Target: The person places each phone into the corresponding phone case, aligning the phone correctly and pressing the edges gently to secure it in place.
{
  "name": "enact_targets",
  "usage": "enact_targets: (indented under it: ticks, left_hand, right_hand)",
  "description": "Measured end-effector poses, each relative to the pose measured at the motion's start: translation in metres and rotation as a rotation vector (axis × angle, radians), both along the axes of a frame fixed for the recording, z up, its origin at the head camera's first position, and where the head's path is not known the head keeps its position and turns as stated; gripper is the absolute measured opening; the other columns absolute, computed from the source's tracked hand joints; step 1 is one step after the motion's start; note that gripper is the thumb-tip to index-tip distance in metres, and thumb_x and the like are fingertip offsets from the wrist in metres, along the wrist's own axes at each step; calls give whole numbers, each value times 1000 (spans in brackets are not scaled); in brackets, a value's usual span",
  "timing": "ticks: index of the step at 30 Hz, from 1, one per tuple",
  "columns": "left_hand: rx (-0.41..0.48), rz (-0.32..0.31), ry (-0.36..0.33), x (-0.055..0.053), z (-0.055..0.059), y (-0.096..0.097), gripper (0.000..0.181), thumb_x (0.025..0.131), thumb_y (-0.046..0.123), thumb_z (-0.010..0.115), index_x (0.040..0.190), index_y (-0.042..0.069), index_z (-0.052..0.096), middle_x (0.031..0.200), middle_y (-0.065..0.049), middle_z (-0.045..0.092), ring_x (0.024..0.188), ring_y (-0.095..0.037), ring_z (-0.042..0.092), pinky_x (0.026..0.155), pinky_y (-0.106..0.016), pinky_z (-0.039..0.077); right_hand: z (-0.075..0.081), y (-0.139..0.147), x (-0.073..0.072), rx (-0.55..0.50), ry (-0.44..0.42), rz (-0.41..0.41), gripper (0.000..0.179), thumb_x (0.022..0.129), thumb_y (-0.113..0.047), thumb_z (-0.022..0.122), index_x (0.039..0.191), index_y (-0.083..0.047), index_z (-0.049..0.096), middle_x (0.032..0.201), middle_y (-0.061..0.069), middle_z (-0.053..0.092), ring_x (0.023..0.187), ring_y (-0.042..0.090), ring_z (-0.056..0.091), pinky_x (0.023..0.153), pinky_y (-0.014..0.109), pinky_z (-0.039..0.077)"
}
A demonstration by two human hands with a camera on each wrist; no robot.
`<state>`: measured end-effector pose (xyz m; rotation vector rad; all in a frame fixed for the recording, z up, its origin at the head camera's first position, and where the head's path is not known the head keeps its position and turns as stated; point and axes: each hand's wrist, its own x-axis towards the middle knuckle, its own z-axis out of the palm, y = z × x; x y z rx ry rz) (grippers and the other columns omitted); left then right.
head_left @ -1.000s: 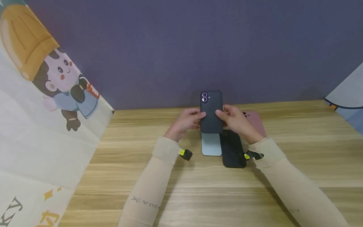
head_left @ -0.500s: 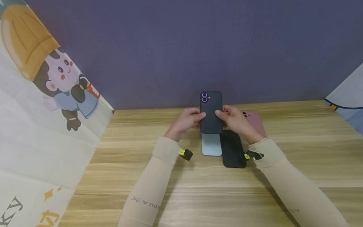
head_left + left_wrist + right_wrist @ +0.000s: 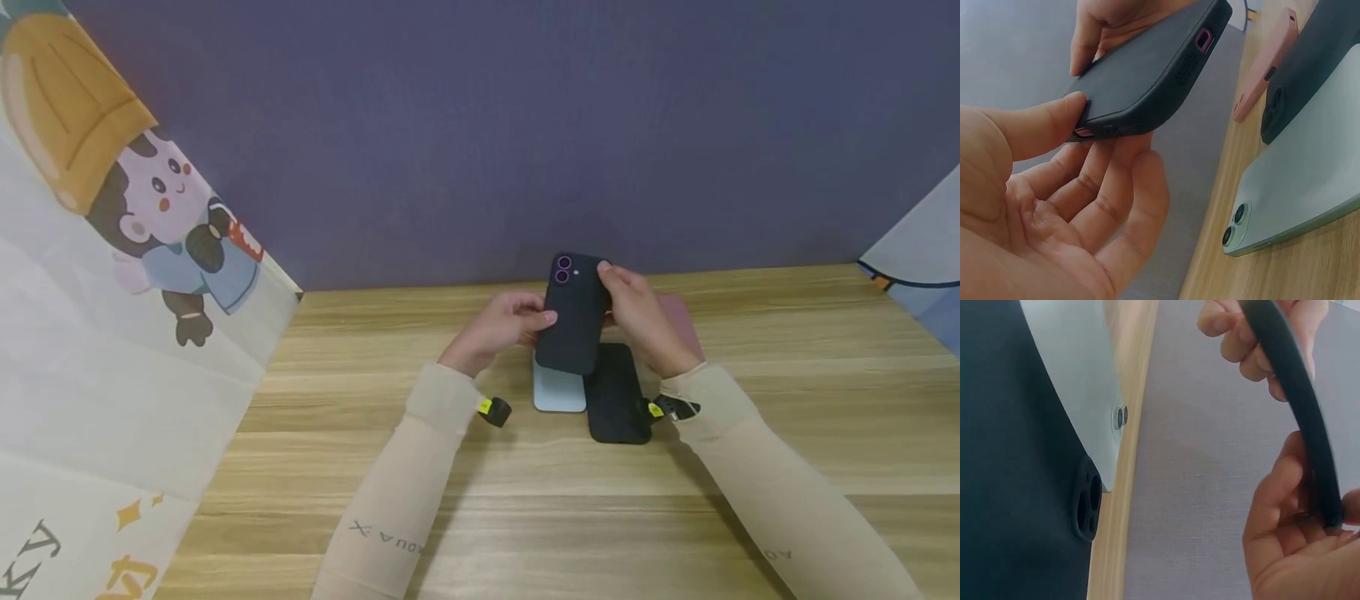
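Pinching opposite edges, the left hand (image 3: 504, 327) and right hand (image 3: 642, 312) hold the phone (image 3: 573, 321) tilted; light, even pressure, clear of the lenses (image 3: 563, 268), should steady it.

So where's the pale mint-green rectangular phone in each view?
Head: pale mint-green phone right of centre, its upper part hidden behind the held black-cased rectangular phone.
Left wrist: right side, running off the right edge.
Right wrist: upper left, running off the top.
Landmark: the held phone, in all three.
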<state>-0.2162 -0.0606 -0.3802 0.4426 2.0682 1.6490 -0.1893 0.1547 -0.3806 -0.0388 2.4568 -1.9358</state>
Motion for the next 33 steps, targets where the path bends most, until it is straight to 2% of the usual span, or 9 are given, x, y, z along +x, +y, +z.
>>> enact_targets:
  ticks: [5,13,17,19,22,25,28,33]
  left_hand:
    - [5,-13,2,1,1,1,22,102,14,64,117,-1,68,99,-11,74,76,-16,69,75,-30,60]
    - [1,-38,-4,2,3,-1,26,102,19,65,121,2,68,107,-14,75,85,-17,69,79,-32,61]
    - [3,-63,-3,2,3,-2,27,101,19,67,122,2,69,110,-15,75,88,-17,70,84,-40,61]
    - [-6,-85,-2,3,3,-3,26,100,20,68,120,3,71,108,-13,75,88,-17,70,89,-47,60]
    - [-28,-138,4,3,2,-5,23,100,23,69,111,3,73,103,-10,74,88,-20,71,95,-56,57]
    - [-55,-195,8,3,2,-7,21,99,24,70,102,4,72,102,-18,73,92,-28,72,97,-58,55]
    - [-67,-229,3,2,1,-8,19,97,22,72,102,3,72,102,-23,73,96,-35,71,97,-57,55]
    - [-76,-225,-15,1,0,-9,19,96,18,73,108,3,74,94,-12,76,98,-41,70,98,-56,56]
  right_hand:
    - [0,0,0,-48,31,-6,52,109,-52,33,115,-8,59,88,-5,60,78,11,59,71,31,54]
    - [-1,-3,1,-125,96,-55,46,110,-45,35,107,-7,60,81,-11,62,72,6,58,65,24,53]
    - [0,-3,3,-166,112,-104,44,110,-45,37,103,-8,61,82,-10,61,74,6,56,66,22,50]
    - [0,-2,3,-184,116,-138,45,109,-46,38,105,-9,62,88,-9,61,80,7,56,72,22,49]
    - [2,0,5,-154,106,-181,51,108,-53,37,111,-9,62,99,-5,60,91,11,57,83,24,47]
    - [3,1,5,-118,93,-196,58,106,-59,35,118,-8,62,106,-3,60,100,12,57,90,27,46]
    - [3,1,5,-122,95,-192,60,105,-59,35,120,-7,62,106,-4,61,100,12,58,90,26,48]
    - [0,-1,3,-226,104,-169,54,107,-52,40,119,-5,63,98,-6,65,88,7,61,80,21,53]
